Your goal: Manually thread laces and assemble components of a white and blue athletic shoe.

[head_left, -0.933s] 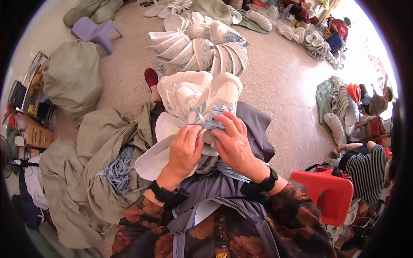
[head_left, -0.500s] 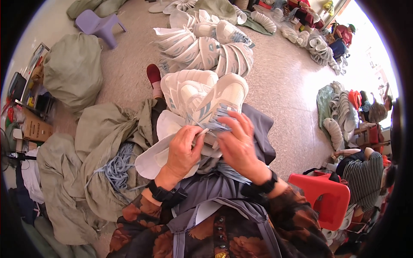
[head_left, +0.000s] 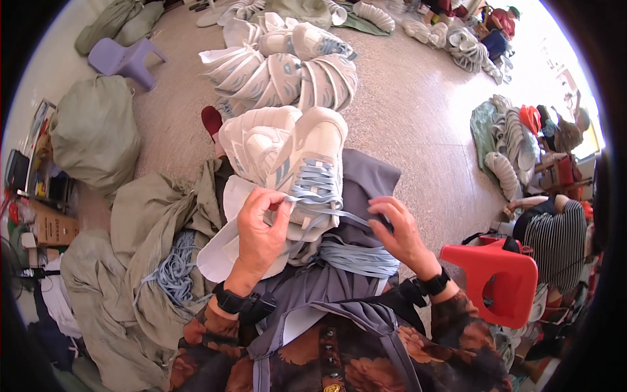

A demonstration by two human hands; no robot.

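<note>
On my lap lies a white and grey shoe upper (head_left: pixel 318 140), its toe pointing away from me. A light blue shoelace (head_left: pixel 317 179) runs zigzag through its eyelets. My left hand (head_left: pixel 260 225) is closed at the upper's left edge, pinching the lace between thumb and forefinger. To the right of the upper, my right hand (head_left: pixel 403 234) is closed on a stretch of the same lace, which spans the gap from the eyelets to its fingertips. Other white uppers (head_left: pixel 251 140) are nested beside and under this one. A bundle of blue laces (head_left: pixel 359 257) rests on my grey apron.
Beyond my lap, a curved row of nested uppers (head_left: pixel 281 78) lies on the floor. Grey-green cloth (head_left: pixel 140 242) with a tangle of blue laces (head_left: pixel 177 264) is at my left. A red stool (head_left: pixel 513 281) stands at right, near a person in a striped top (head_left: pixel 558 242).
My right hand has moved right, away from the upper, drawing the lace out with it. My left hand stays at the upper's left edge. The whole view has shifted slightly.
</note>
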